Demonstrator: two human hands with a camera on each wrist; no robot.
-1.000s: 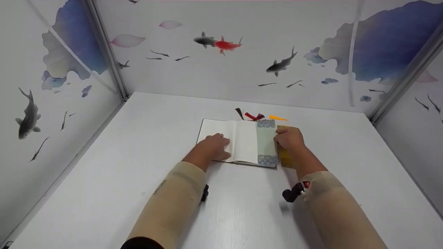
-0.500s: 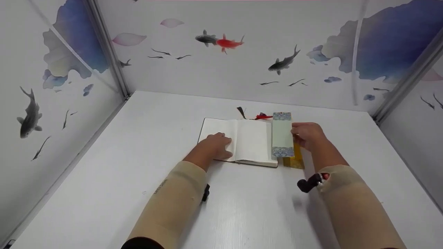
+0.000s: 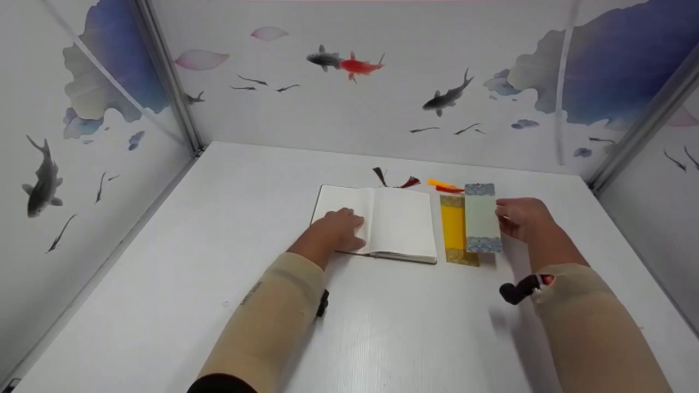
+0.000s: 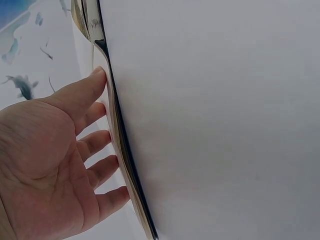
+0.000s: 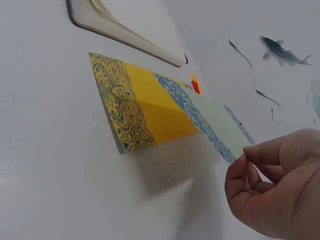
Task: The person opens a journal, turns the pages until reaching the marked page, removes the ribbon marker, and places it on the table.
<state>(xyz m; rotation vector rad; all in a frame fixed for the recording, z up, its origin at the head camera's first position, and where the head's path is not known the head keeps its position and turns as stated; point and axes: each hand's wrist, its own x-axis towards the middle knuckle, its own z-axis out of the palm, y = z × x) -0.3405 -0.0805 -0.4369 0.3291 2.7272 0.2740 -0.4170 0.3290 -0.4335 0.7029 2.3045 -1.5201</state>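
Note:
An open notebook (image 3: 404, 224) with blank pages lies on the table in the head view. My left hand (image 3: 341, 229) rests on its left page; in the left wrist view the spread fingers of that hand (image 4: 55, 160) press flat against the paper. Between thumb and fingers, my right hand (image 3: 524, 215) pinches the right edge of a pale green bookmark (image 3: 483, 218) with blue patterned ends. A yellow bookmark (image 3: 453, 229) lies right of the notebook, partly covered by the green one. The right wrist view shows the green bookmark (image 5: 215, 120) raised at a slant over the yellow one (image 5: 150, 110).
Dark tassels (image 3: 410, 182) stick out past the notebook's top edge. An orange tassel (image 3: 441, 183) and a red tassel (image 3: 450, 189) lie above the bookmarks. White panels (image 3: 349, 120) printed with fish enclose the white table (image 3: 349, 338) at the back and sides.
My right hand has drawn the green bookmark off the notebook's right page to the right, across the yellow bookmark. More of the yellow one now shows. My left hand has stayed put.

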